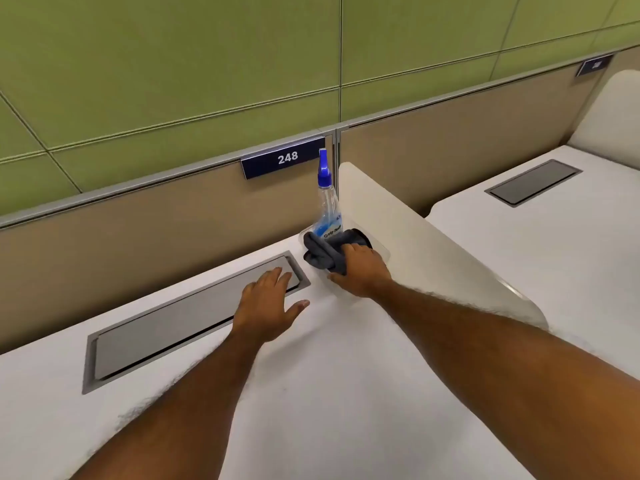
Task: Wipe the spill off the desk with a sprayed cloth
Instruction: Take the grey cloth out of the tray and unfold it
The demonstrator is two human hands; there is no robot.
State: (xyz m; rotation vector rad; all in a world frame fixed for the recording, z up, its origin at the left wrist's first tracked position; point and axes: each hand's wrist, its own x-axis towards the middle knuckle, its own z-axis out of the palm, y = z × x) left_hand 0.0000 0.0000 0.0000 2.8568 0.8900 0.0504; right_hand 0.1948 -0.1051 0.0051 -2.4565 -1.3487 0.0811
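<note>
A crumpled dark grey cloth (323,252) lies on the white desk (346,393) at its back right corner. My right hand (362,271) rests on the cloth with the fingers curled over it. Just behind the cloth stands a clear spray bottle (327,202) with a blue nozzle and blue label, upright against the side divider. My left hand (268,304) hovers flat over the desk, fingers spread, holding nothing, its fingertips over the edge of the grey hatch. No spill shows clearly on the desk surface.
A long grey cable hatch (156,337) is set into the desk at the left. A cream side divider (415,244) walls off the right. A beige back partition (138,237) bears a blue sign "248" (285,158). A neighbouring desk (554,254) lies beyond.
</note>
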